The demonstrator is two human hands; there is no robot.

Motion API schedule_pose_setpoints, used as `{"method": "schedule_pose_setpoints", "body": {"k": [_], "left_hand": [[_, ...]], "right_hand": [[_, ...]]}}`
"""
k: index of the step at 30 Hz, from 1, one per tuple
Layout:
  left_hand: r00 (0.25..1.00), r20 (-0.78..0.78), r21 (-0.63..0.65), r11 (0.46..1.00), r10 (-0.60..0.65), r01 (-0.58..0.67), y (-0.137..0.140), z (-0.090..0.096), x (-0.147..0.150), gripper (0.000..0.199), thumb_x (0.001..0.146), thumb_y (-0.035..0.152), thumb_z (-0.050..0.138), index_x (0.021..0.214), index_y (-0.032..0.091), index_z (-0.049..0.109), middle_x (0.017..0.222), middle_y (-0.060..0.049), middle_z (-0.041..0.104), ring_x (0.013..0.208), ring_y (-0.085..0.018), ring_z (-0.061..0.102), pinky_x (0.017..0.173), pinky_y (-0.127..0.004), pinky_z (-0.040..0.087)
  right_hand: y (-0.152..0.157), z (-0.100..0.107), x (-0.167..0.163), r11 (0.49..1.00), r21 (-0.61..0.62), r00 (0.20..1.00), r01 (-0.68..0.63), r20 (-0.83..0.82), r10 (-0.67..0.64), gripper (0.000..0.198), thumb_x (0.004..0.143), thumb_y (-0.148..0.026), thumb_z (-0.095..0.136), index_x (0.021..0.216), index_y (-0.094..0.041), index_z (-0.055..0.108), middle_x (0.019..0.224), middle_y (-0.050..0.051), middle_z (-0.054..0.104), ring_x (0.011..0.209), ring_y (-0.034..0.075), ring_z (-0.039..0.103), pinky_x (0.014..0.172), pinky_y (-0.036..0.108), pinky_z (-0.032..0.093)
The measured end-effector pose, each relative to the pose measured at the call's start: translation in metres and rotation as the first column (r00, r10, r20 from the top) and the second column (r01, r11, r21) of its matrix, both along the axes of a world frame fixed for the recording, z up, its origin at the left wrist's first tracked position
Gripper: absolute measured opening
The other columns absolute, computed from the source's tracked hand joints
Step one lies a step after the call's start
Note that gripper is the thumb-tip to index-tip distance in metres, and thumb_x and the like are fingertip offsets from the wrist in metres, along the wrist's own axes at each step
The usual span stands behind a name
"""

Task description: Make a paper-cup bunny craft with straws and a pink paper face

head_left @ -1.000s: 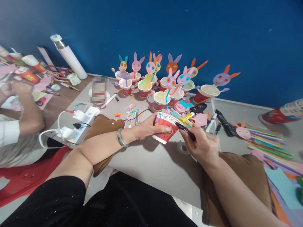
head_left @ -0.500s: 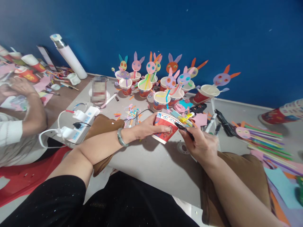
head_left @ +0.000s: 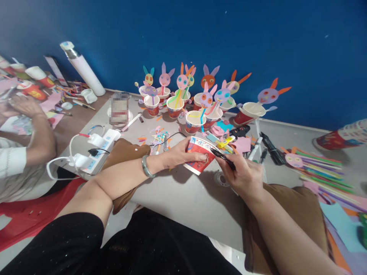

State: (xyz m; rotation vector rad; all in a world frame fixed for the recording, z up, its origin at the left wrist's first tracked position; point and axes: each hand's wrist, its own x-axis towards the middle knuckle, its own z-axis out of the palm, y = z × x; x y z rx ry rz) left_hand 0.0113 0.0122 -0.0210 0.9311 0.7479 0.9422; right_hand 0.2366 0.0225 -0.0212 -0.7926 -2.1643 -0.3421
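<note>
My left hand [head_left: 178, 154] is closed around a red-and-white printed paper cup [head_left: 197, 158], tilted above the table, with the thumb across its front. My right hand [head_left: 243, 172] grips a slim black pointed tool [head_left: 225, 157]; its exact kind is hard to make out. The tool's tip meets the cup's right side near the rim. Behind the cup stand several paper cups with rabbit heads, among them a cup with a yellow and blue strip [head_left: 195, 123]. A roll of clear tape [head_left: 223, 178] lies under my right hand.
At left are a power strip [head_left: 104, 147] with plugs and a white thermos [head_left: 86, 70]. A co-worker's arm [head_left: 43, 126] rests at far left. Coloured sticks [head_left: 323, 168], stacked cups [head_left: 341, 137] and paper sheets [head_left: 338, 219] lie right. Brown cushions [head_left: 295, 217] flank the table edge.
The black tool's tip has shifted slightly left and up against the cup. Both hands otherwise stay almost where they were, and the cup is still held.
</note>
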Motion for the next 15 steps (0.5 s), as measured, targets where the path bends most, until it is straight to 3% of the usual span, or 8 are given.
{"method": "schedule_pose_setpoints", "body": {"k": [15], "left_hand": [[1.000, 0.018, -0.027, 1.000, -0.005, 0.006, -0.0009, 0.0045, 0.0006, 0.061, 0.065, 0.033, 0.090, 0.113, 0.016, 0.056, 0.099, -0.006, 0.067, 0.083, -0.014, 0.064, 0.081, -0.032, 0.052]], "right_hand": [[-0.0013, 0.0008, -0.0006, 1.000, -0.018, 1.000, 0.007, 0.006, -0.007, 0.017, 0.096, -0.030, 0.062, 0.084, -0.019, 0.058, 0.055, -0.003, 0.057, 0.042, 0.009, 0.047, 0.045, 0.023, 0.032]]}}
